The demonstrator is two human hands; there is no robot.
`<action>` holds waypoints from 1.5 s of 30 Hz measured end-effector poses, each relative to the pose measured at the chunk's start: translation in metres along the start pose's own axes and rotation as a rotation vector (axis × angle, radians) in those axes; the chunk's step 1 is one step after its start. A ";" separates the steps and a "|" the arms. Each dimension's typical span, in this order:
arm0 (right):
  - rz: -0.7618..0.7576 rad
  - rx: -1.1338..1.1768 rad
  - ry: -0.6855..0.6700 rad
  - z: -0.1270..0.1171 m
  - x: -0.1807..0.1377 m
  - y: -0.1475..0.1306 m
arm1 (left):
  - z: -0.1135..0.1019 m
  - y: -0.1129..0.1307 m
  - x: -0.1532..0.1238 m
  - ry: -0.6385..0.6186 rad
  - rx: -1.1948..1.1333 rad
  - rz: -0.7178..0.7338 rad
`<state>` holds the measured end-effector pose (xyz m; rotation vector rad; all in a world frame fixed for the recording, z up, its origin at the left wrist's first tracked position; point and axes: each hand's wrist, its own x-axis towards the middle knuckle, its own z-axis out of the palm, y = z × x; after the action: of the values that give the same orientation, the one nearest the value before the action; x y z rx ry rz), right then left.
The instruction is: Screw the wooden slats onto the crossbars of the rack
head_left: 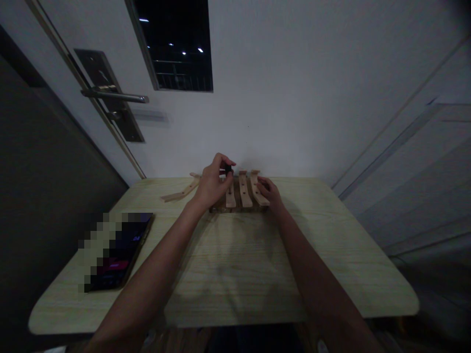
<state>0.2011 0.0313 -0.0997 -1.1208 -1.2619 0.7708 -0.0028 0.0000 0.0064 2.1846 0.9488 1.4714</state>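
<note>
My left hand (214, 180) pinches a small black-handled tool (228, 168) upright over the left one of three pale curved wooden pieces. Under its handle, a thin dark shaft seems to run down to that left wooden piece (230, 200). The middle wooden piece (244, 190) and the right wooden piece (257, 189) stand beside it, with small dark holes in them. All three sit on a dark brown base (238, 209). My right hand (271, 192) is closed at the base's right end, its fingers curled against the right wooden piece; the exact grip is partly hidden.
Another bent wooden piece (182, 194) lies left of the base. A phone or tablet (127, 255), partly pixelated, rests on the left of the light wood-grain table (243, 274). Behind the table stands a white door (279, 108) with a metal handle (125, 97) and a dark window (176, 44).
</note>
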 end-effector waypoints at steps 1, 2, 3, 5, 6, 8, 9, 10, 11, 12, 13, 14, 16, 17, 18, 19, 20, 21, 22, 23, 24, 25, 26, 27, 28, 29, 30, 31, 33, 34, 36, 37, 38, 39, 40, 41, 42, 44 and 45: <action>0.002 -0.001 0.002 0.000 0.000 0.000 | 0.000 0.000 0.000 0.001 -0.008 -0.007; 0.003 -0.001 0.005 0.000 0.000 0.000 | 0.000 0.000 0.000 -0.003 -0.013 -0.012; 0.003 0.002 0.005 0.000 0.000 0.000 | -0.001 0.001 0.000 -0.010 -0.015 -0.012; 0.008 0.014 0.000 0.000 0.000 -0.002 | -0.001 0.002 0.000 -0.025 -0.003 0.006; 0.011 0.022 -0.005 -0.001 0.000 -0.002 | -0.001 0.002 0.000 -0.027 0.012 0.022; 0.017 0.038 -0.017 -0.001 -0.001 -0.003 | -0.002 0.003 0.000 -0.019 0.064 0.066; 0.017 0.040 -0.019 -0.001 -0.001 -0.004 | -0.002 0.002 0.001 -0.012 0.099 0.086; 0.015 0.039 -0.022 -0.001 -0.001 -0.004 | -0.002 0.002 0.001 -0.003 0.134 0.102; 0.011 0.035 -0.022 -0.001 -0.001 -0.004 | -0.002 0.001 0.002 0.003 0.163 0.115; 0.007 0.030 -0.020 0.000 -0.001 -0.004 | -0.003 0.000 0.002 0.007 0.180 0.121; 0.003 0.024 -0.017 0.000 -0.001 -0.003 | -0.003 -0.001 0.002 0.007 0.183 0.120; 0.002 0.018 -0.012 0.000 0.000 -0.003 | -0.003 -0.003 0.003 0.005 0.175 0.115; -0.001 0.001 0.001 0.001 0.000 -0.001 | -0.003 -0.004 0.003 -0.004 0.142 0.100; -0.005 -0.011 0.007 0.000 0.000 0.000 | -0.003 -0.004 0.003 -0.012 0.126 0.092; -0.010 -0.023 0.010 0.000 0.000 0.001 | -0.002 -0.004 0.002 -0.018 0.115 0.086; -0.016 -0.035 0.010 0.000 0.001 0.001 | -0.002 -0.004 0.002 -0.026 0.105 0.081; -0.020 -0.044 0.005 -0.001 0.001 0.002 | -0.002 -0.004 0.002 -0.032 0.095 0.074; -0.022 -0.049 0.001 -0.001 0.001 0.003 | -0.002 -0.003 0.001 -0.040 0.082 0.063; -0.023 -0.050 -0.006 -0.001 0.001 0.003 | -0.002 -0.003 0.001 -0.054 0.066 0.047; -0.024 -0.046 -0.011 -0.002 0.000 0.003 | -0.002 -0.002 0.000 -0.068 0.050 0.030; -0.024 -0.039 -0.013 -0.002 0.000 0.003 | -0.002 -0.002 0.000 -0.083 0.036 0.015; -0.024 -0.032 -0.013 -0.002 0.000 0.003 | -0.002 -0.002 -0.001 -0.097 0.024 0.005; -0.022 -0.027 -0.011 -0.002 -0.001 0.003 | -0.002 -0.001 -0.001 -0.108 0.015 0.003; -0.019 -0.024 -0.013 -0.002 -0.001 0.002 | -0.002 -0.001 -0.002 -0.118 0.009 0.008; -0.017 -0.022 -0.014 -0.002 -0.001 0.002 | -0.002 -0.001 -0.002 -0.126 0.004 0.017; -0.014 -0.020 -0.013 -0.002 -0.001 0.002 | -0.002 -0.002 -0.002 -0.130 0.000 0.026; -0.011 -0.017 -0.014 -0.001 -0.001 0.002 | -0.003 -0.002 -0.002 -0.133 0.003 0.036; -0.008 -0.011 -0.015 -0.001 -0.001 0.002 | -0.003 -0.002 -0.002 -0.131 0.016 0.044; -0.004 0.001 -0.016 -0.001 -0.001 0.001 | -0.003 -0.002 -0.001 -0.100 0.073 0.063; -0.003 0.007 -0.019 -0.001 -0.001 0.001 | -0.003 -0.002 -0.001 -0.074 0.113 0.076; -0.004 0.014 -0.026 0.000 -0.001 0.000 | -0.003 -0.002 0.001 -0.022 0.190 0.106; -0.007 0.014 -0.026 0.000 -0.001 -0.001 | -0.003 -0.002 0.002 0.002 0.218 0.119; -0.010 0.011 -0.024 0.000 -0.001 -0.001 | -0.003 -0.002 0.002 0.021 0.238 0.130; -0.012 0.005 -0.020 0.000 -0.001 -0.001 | -0.003 -0.002 0.003 0.034 0.252 0.137; -0.014 -0.003 -0.012 0.000 -0.001 -0.002 | -0.003 -0.002 0.003 0.041 0.260 0.139; -0.015 -0.013 -0.006 0.000 -0.001 -0.002 | -0.004 -0.002 0.004 0.046 0.260 0.137; -0.014 -0.023 -0.003 0.000 -0.001 -0.001 | -0.004 -0.002 0.004 0.044 0.255 0.132; -0.014 -0.036 0.002 -0.001 -0.001 0.000 | -0.005 -0.002 0.004 0.030 0.231 0.127; -0.015 -0.036 0.000 -0.001 0.000 0.000 | -0.005 -0.002 0.004 0.020 0.217 0.127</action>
<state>0.2022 0.0306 -0.0999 -1.1391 -1.2880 0.7393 -0.0072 0.0035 0.0102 2.4288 1.0369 1.5115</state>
